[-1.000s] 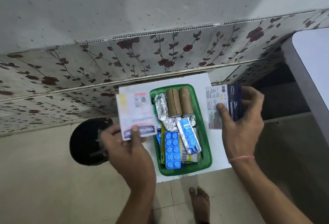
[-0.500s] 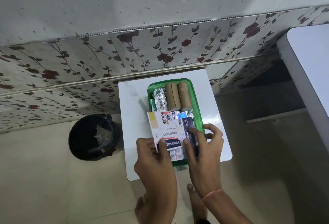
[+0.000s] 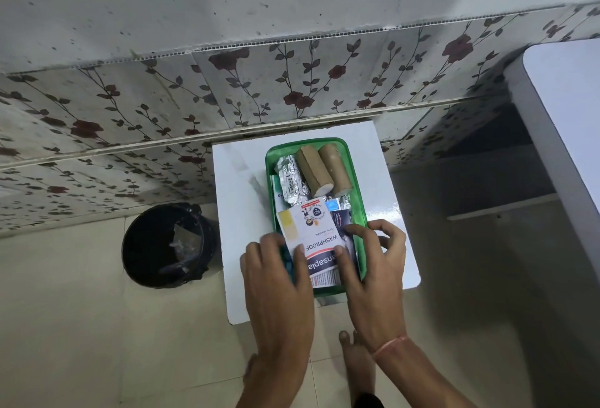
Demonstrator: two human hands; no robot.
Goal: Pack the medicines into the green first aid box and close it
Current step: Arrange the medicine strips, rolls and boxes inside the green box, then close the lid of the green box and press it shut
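The green first aid box [image 3: 357,200] stands open on a small white table [image 3: 240,200]. Two brown bandage rolls [image 3: 324,167] and a silver foil strip [image 3: 290,180] lie in its far half. A white plaster packet [image 3: 313,229] marked "WASHPROOF" lies flat over the near half, with a dark blue packet [image 3: 342,219] beside it on the right. My left hand [image 3: 276,281] presses on the white packet's left side, thumb on top. My right hand [image 3: 373,264] presses on the packets from the right, fingers over the box's rim. No lid is in view.
A black bin [image 3: 168,245] with a liner stands on the floor left of the table. A floral tiled wall [image 3: 292,89] runs just behind it. A larger white table edge [image 3: 558,135] is at the far right. My bare foot [image 3: 355,362] is below the table.
Both hands came in from either side, lowered their packets into the box's near half and now press them flat; the blue blister strips are covered.
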